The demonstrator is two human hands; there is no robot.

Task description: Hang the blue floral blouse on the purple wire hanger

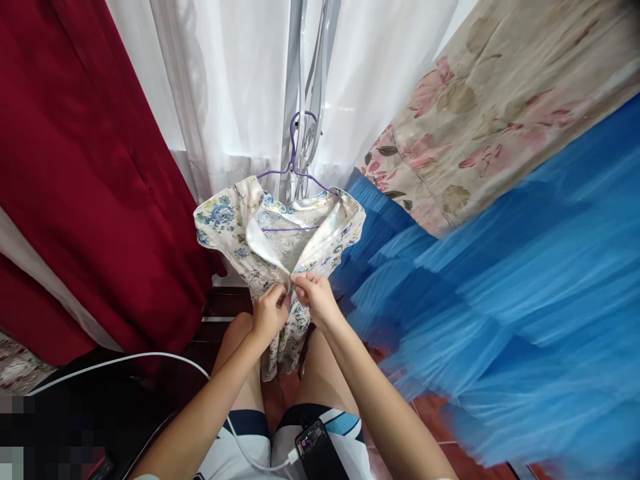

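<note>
A sleeveless-looking floral dress, cream with blue and yellow flowers, hangs in front of me on a purple wire hanger. Its front opening makes a V with a plain white inner edge. At the bottom of that V, my left hand pinches the left front edge. Right beside it, my right hand has thumb and finger closed on the other edge. The two hands nearly touch. Any fastener between the fingertips is hidden. Below the hands, the skirt of the dress drops between my knees.
The hanger hooks onto a grey metal stand before white curtains. Red cloth hangs at left. Blue tulle and beige floral fabric fill the right. A black power bank with a white cable lies on my lap.
</note>
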